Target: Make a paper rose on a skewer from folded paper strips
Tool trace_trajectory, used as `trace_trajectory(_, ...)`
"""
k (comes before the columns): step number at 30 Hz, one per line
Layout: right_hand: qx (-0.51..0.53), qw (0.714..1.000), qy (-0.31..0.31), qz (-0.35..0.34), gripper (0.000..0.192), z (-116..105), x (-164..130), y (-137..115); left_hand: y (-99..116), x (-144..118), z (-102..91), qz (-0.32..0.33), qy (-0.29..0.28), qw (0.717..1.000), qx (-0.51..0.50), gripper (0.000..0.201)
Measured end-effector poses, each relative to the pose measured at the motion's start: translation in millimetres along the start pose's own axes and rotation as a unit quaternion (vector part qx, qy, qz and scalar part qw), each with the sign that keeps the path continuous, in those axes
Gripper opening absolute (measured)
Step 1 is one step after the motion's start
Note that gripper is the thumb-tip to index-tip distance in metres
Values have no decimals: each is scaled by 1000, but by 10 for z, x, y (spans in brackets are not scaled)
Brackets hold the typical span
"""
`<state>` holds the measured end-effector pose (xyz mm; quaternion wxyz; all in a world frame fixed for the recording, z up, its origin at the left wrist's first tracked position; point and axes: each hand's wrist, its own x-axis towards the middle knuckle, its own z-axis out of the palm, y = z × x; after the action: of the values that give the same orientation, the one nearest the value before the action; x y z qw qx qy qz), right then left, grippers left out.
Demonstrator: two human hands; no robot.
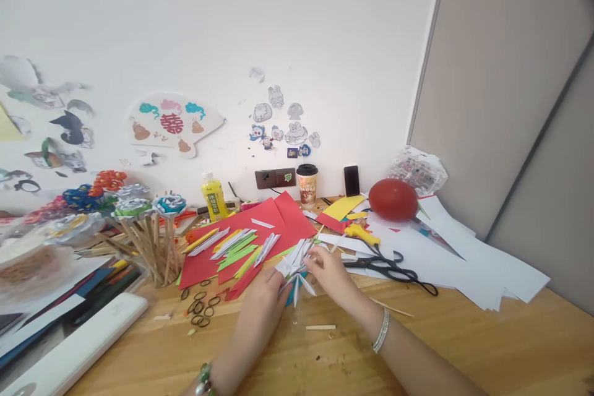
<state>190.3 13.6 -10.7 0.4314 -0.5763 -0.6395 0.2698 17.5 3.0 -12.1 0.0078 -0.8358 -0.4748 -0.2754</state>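
Observation:
My left hand (264, 297) and my right hand (330, 272) meet over the wooden table (417, 346), both gripping a small paper flower (294, 263) made of folded white strips with a blue strip at its base. The left hand pinches it from below, the right from the right side. A silver bracelet sits on my right wrist, a green bead bracelet on my left. Folded white, green and yellow paper strips (236, 247) lie on red paper sheets (260, 229) just beyond the hands.
Black scissors (390, 267) and a yellow glue gun (362, 233) lie right of the hands, with white sheets (464, 260) and a red balloon (393, 199) behind. Paper flowers on sticks (139, 223), rubber bands (199, 306), a yellow bottle (213, 197), a cup (307, 184) stand left and back.

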Motion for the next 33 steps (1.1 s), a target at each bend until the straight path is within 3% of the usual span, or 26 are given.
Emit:
trace_trajectory(2, 112, 993, -22, 21, 11, 10, 27, 31, 18, -14, -4, 30, 10, 999, -13, 18)
trace_trajectory(5, 158, 986, -44, 2, 6, 18, 43, 65, 15, -12, -65, 38, 19, 998, -35, 20)
trace_trajectory(9, 149, 985, -76, -41, 13, 38, 6, 25, -43, 41, -160, -16, 63, 994, -90, 27)
trace_trajectory(15, 75, 993, -30, -86, 18, 54, -87, -141, -69, 88, -148, -21, 107, 988, -114, 25)
trace_trajectory(20, 49, 994, -45, -85, 19, 49, -132, -212, -54, 94, -132, -18, 72, 981, -178, 23)
trace_trajectory(25, 37, 997, -33, -55, 19, 71, -122, -203, -57, 87, -68, -112, 24, 967, -229, 34)
trace_trajectory(28, 40, 999, -23, -17, 17, 79, -91, -161, -67, 69, -21, -134, -19, 962, -238, 45)
trace_trajectory(33, 51, 998, -26, 3, 19, 82, -55, -97, -48, 47, -8, -109, -43, 967, -227, 29)
